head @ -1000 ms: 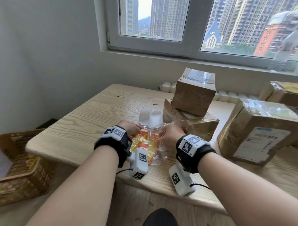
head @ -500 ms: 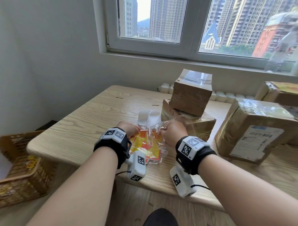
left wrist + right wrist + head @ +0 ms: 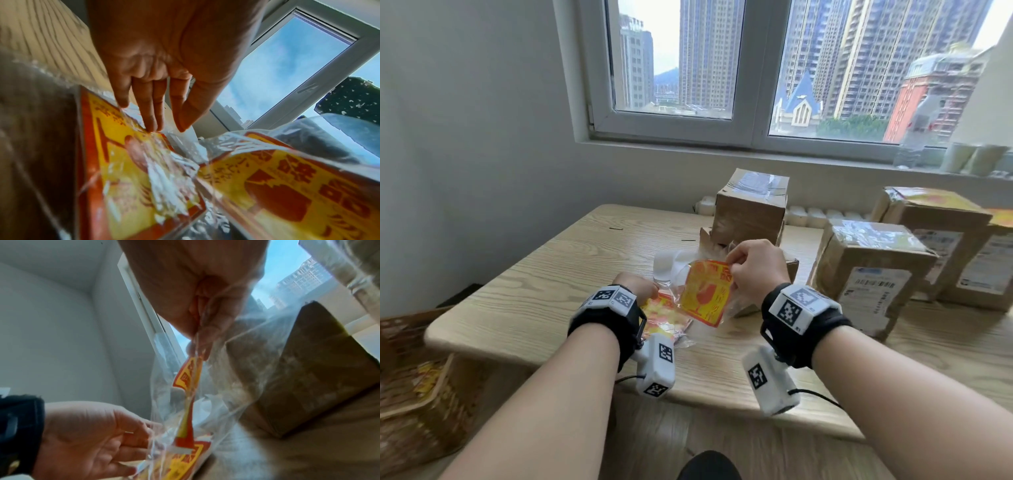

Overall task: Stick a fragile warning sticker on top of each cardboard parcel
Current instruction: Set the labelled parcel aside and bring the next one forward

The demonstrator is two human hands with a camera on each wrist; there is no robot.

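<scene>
Step in hand: drawing one sticker out of its supply bag. The right hand (image 3: 755, 270), at frame centre in the head view, is closed in a pinch on the top edge of a yellow-and-red fragile sticker (image 3: 707, 295), which hangs lifted above the bench (image 3: 534, 291). The left hand (image 3: 638, 291), lower left of it, has its fingers extended and relaxed, fingertips (image 3: 152, 125) pressing the clear plastic bag (image 3: 671, 318) of remaining stickers flat on the bench.

In the right wrist view clear film lies around the pinched sticker, so it is probably not yet fully free of the bag.

Next move, as judged: pull the sticker clear, peel off any backing, then carry it to a parcel top and press it flat. Thin film may cling or crease.

Count:
- Cardboard parcels visible: five. Two are stacked behind the hands, a small upper parcel (image 3: 751, 209) on a lower parcel (image 3: 789, 270). Three stand at right: a near parcel (image 3: 866, 274), a rear parcel (image 3: 928, 212) whose top already shows yellow, and an edge parcel (image 3: 993, 267) cut by the frame.
- Stickers in hand: one.
</scene>
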